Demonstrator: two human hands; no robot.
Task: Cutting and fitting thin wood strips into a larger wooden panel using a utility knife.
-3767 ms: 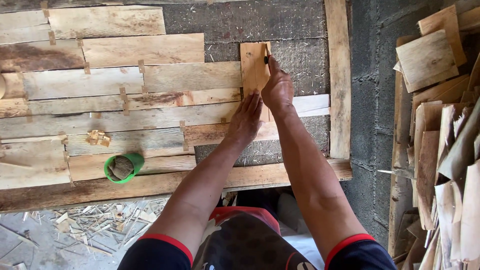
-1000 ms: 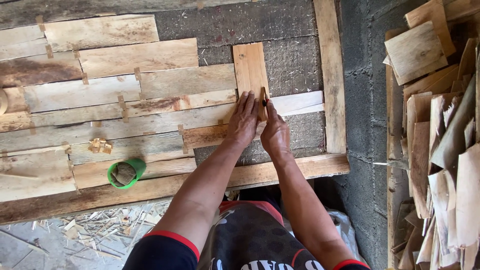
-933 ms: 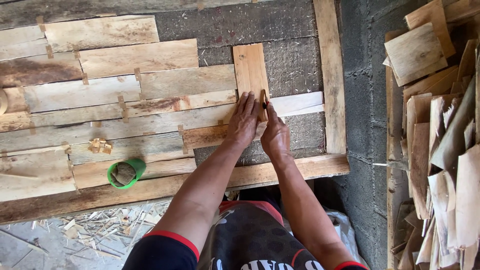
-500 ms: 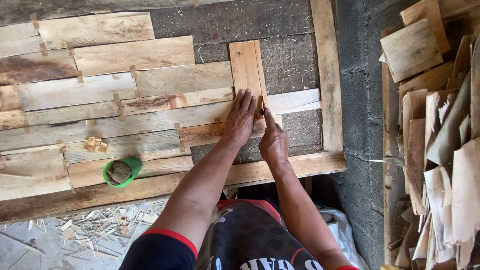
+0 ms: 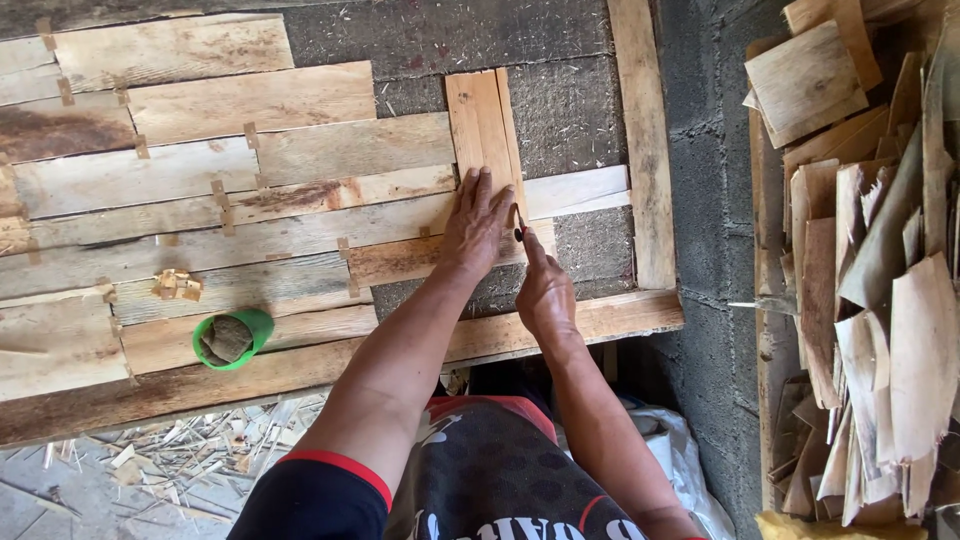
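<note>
veneer strip [image 5: 480, 120]: thin wood, matt, rough | cup [image 5: 232, 337]: green plastic, glossy

A grey block wall [image 5: 715, 230] ran just right of the hands, with stacked wood offcuts [image 5: 860, 260] beyond it. Below and left of the hands, splinters and shavings [image 5: 150, 465] littered a dusty concrete floor [image 5: 40, 490] in flat daylight.

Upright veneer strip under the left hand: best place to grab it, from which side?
Probably the strip's free top end, coming from above. That end lies bare on the dark board, clear of the neighbouring sheets. The left hand pins the lower end flat, and the right hand works a small tool along its right edge.
</note>
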